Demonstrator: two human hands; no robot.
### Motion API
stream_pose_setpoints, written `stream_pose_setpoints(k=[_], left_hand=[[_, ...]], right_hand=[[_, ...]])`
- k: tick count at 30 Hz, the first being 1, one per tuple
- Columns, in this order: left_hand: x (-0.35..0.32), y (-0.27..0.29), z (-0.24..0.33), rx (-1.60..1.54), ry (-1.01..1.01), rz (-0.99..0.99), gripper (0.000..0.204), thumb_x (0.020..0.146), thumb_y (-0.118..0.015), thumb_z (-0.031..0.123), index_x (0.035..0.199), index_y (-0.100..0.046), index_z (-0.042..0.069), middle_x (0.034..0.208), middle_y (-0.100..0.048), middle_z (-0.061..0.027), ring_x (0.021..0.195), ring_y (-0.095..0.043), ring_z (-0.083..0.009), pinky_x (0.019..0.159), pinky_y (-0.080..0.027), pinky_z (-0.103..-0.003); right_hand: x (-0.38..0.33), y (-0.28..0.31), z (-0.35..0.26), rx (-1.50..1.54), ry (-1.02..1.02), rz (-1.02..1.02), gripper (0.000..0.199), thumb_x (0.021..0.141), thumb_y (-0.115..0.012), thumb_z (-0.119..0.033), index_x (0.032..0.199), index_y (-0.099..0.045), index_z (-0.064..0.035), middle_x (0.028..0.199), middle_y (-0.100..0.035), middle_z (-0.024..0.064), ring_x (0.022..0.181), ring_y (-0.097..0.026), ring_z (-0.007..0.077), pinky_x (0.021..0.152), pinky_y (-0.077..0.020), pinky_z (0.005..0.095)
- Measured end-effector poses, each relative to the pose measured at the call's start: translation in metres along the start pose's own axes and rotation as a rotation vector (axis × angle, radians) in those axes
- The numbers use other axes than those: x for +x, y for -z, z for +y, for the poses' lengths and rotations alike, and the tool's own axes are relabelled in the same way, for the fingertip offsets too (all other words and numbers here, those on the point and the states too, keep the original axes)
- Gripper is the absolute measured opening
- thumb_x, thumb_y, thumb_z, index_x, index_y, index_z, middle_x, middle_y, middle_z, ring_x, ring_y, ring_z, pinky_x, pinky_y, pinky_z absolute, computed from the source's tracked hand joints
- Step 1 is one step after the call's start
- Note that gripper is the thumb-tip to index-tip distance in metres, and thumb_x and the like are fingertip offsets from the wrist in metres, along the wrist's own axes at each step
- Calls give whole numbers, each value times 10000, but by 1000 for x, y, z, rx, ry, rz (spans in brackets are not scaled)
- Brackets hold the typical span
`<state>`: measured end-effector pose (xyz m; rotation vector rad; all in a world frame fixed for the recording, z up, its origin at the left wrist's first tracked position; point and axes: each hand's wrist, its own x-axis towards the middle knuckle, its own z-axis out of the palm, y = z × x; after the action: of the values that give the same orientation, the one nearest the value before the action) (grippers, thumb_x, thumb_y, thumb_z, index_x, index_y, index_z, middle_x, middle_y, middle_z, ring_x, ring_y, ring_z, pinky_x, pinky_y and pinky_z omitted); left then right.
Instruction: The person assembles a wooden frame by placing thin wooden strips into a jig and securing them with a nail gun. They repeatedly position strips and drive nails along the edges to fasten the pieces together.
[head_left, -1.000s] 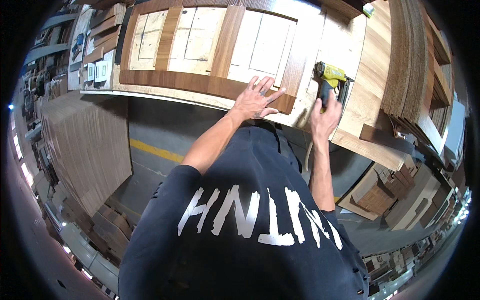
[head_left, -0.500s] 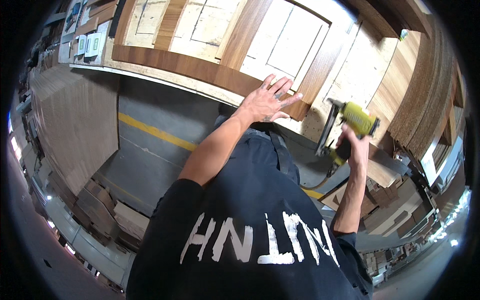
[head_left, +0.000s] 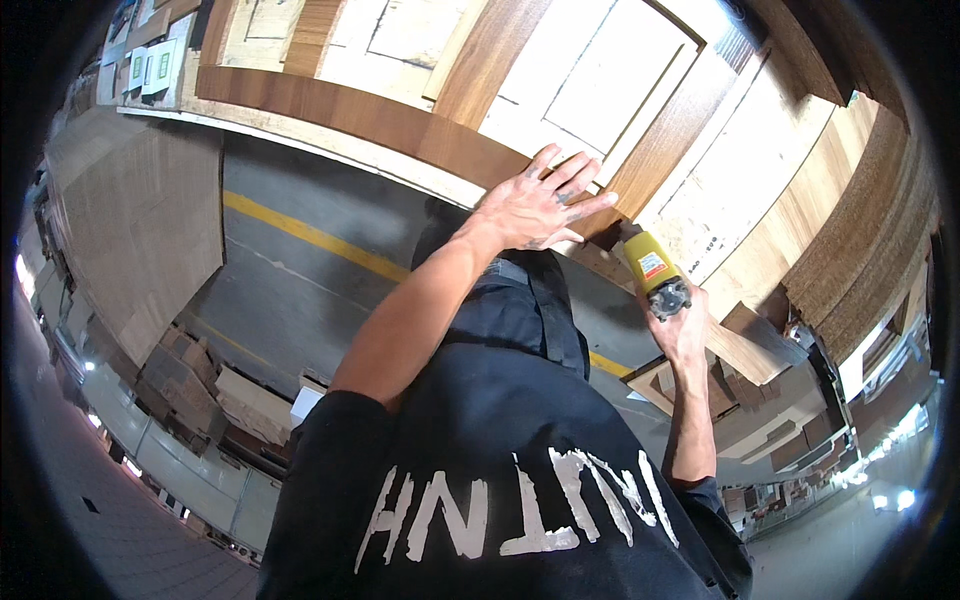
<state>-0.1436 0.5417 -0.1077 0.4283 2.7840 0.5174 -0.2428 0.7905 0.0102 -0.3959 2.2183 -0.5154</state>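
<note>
A brown wood-grain frame (head_left: 400, 122) with crossbars lies on the pale workbench (head_left: 300, 136). My left hand (head_left: 535, 208) rests on the frame's near rail by its right corner, fingers spread and holding nothing. In my right hand (head_left: 685, 325) is a yellow-green and black nail gun (head_left: 648, 258), gripped by its handle. The gun's nose end is at the frame's near right corner; whether it touches the wood I cannot tell. The fingers of my right hand are partly hidden behind the gun's body.
Long wood-grain boards (head_left: 850, 240) are piled along the right side. White switch-like boxes (head_left: 152, 68) and wood scraps sit at the bench's far left. A large brown panel stack (head_left: 135, 220) stands left, beside grey floor with a yellow line (head_left: 310, 235). Cut pieces (head_left: 750, 345) lie lower right.
My right hand has brought the nail gun leftward and turned it, with its nose now at the frame corner. My left hand stays on the rail. The view has shifted slightly.
</note>
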Motion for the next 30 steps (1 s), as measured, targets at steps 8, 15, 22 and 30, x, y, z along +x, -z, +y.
stream_pose_setpoints(k=[8,15,22,30], left_hand=[[-2,-3,0,13,-3,18,832,925,-589,612,1624,-235,333,1663,-223,-158,1556,-155,-328,1258,-82,-566],[-2,-4,0,16,-5,38,834,918,-603,606,1619,-251,323,1658,-225,-164,1554,-158,-332,1259,-87,-565],[-3,-5,0,-1,-7,48,839,913,-616,599,1617,-256,319,1654,-226,-167,1554,-156,-333,1260,-93,-566],[-2,-4,-1,-8,-9,44,846,910,-622,595,1615,-262,300,1654,-231,-159,1549,-163,-337,1260,-99,-560]], right_hand=[[7,-9,1,10,-6,32,394,769,-719,-93,1144,-675,21,816,-716,245,779,-738,382,733,-573,414],[7,-7,-1,6,-29,27,404,770,-712,-83,1160,-677,15,843,-726,250,821,-742,388,761,-576,425],[7,-4,-4,-7,-34,16,389,765,-716,-68,1144,-679,13,846,-727,249,826,-742,389,759,-574,432],[7,-2,-16,-56,-51,34,340,764,-724,-66,1090,-681,17,804,-712,251,788,-733,395,729,-565,439]])
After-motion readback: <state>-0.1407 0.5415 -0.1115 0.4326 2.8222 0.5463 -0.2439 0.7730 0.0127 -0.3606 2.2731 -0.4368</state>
